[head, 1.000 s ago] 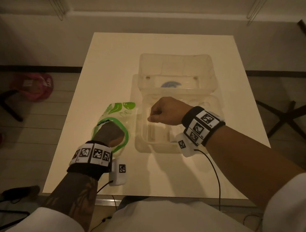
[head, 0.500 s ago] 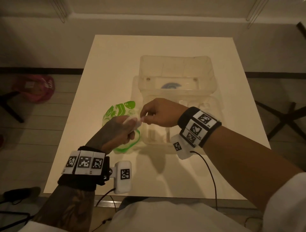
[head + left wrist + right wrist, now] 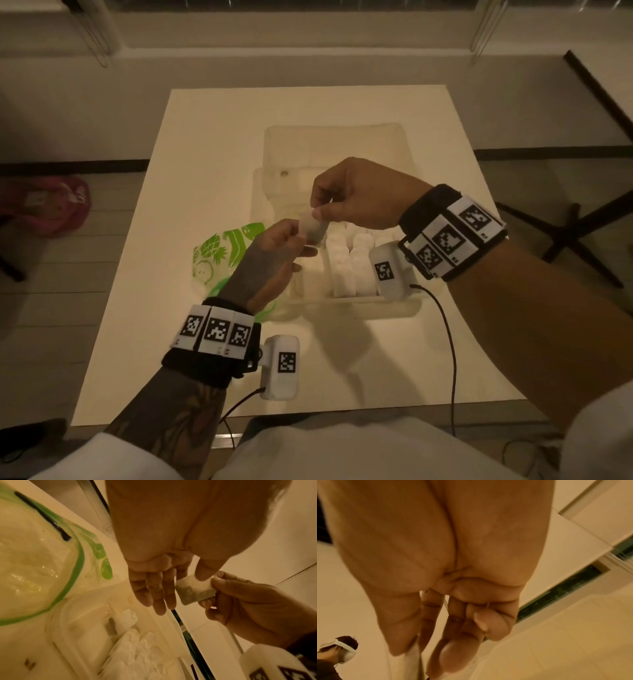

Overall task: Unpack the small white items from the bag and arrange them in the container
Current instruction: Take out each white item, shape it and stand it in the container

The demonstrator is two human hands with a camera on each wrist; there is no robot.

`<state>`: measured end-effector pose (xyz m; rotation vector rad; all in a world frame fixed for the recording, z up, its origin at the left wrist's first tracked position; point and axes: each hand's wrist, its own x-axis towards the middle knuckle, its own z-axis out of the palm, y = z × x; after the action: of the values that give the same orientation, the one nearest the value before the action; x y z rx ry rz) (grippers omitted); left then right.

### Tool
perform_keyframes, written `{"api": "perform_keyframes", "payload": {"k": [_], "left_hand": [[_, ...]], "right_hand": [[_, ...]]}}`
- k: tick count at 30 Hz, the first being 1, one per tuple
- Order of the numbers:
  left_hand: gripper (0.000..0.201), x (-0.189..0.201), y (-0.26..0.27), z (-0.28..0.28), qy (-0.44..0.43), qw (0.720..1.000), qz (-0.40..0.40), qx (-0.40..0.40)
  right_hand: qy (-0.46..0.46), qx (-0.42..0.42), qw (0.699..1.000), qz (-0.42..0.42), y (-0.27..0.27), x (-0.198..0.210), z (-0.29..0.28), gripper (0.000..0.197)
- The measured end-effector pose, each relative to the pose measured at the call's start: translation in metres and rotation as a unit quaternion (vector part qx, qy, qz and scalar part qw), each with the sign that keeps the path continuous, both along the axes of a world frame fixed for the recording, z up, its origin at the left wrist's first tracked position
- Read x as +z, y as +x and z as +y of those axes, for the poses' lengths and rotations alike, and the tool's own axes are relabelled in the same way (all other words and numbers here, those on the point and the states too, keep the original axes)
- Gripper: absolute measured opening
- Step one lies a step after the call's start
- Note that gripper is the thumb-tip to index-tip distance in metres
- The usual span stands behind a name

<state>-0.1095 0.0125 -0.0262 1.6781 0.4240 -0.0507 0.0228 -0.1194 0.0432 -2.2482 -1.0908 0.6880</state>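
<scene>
Both hands meet above the near left part of the clear plastic container (image 3: 394,310), sharing one small white wrapped packet (image 3: 313,230). From the left wrist view, the left hand (image 3: 270,260) has its thumb pressed on the packet's top while the other fingers (image 3: 154,593) hang nearly straight beside it — whether the forefinger backs the packet from behind cannot be told. The right hand (image 3: 356,195) pinches the same packet (image 3: 195,589) at its right edge between thumb and curled fingers; in the right wrist view the palm fills most of the picture and the remaining fingers curl inward.

Below the hands, the container sits on the white square table (image 3: 212,144), and rows of similar white packets (image 3: 346,267) lie packed side by side inside it. A clear hinged lid (image 3: 335,144) stands open at the far side. Just left of the container lies a transparent plastic bag with green fruit print (image 3: 222,250), partly hidden under the left wrist.

Each wrist wears a black band with square black-and-white markers — a white camera unit (image 3: 281,366) hangs beneath the left one, with a thin black cable (image 3: 452,359) trailing from the right.
</scene>
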Motion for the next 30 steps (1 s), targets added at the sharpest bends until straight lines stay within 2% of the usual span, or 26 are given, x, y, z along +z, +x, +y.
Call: {"api": "perform_keyframes", "payload": {"k": [3,10,14,17,21,24,26,28,30], "left_hand": [[0.017,-0.003,0.002,-0.008,0.064,0.997,-0.01,-0.036],[0.014,-0.005,0.005,-0.018,0.014,0.999,-0.039,0.009],[0.018,-0.003,0.006,-0.018,0.011,0.999,-0.046,0.022],[0.025,0.0,0.008,-0.017,0.022,0.997,-0.061,0.051],[0.023,0.003,0.011,-0.017,-0.001,0.994,-0.053,0.092],[0.023,0.002,0.011,-0.017,-0.022,0.995,-0.044,0.092],[0.022,0.0,0.012,-0.016,-0.011,0.995,-0.044,0.087],[0.019,-0.001,0.014,-0.016,0.003,0.995,-0.043,0.088],[0.013,-0.003,0.014,-0.016,0.011,0.995,-0.043,0.089]], "right_hand": [[-0.006,-0.012,1.0,-0.02,0.001,0.005,-0.002,0.005],[0.033,-0.069,0.997,-0.016,-0.001,-0.002,-0.009,0.021],[0.043,-0.056,0.998,0.004,-0.003,-0.002,-0.011,0.006],[0.049,-0.057,0.997,0.022,-0.006,0.0,-0.011,0.005],[0.102,-0.144,0.984,0.041,-0.005,-0.001,-0.013,0.042],[0.086,-0.106,0.988,0.071,-0.008,-0.001,-0.014,0.067],[0.089,-0.115,0.987,0.066,-0.009,-0.003,-0.013,0.067],[0.106,-0.144,0.982,0.056,-0.007,-0.006,-0.014,0.057],[0.089,-0.13,0.986,0.063,-0.006,-0.009,-0.014,0.057]]}}
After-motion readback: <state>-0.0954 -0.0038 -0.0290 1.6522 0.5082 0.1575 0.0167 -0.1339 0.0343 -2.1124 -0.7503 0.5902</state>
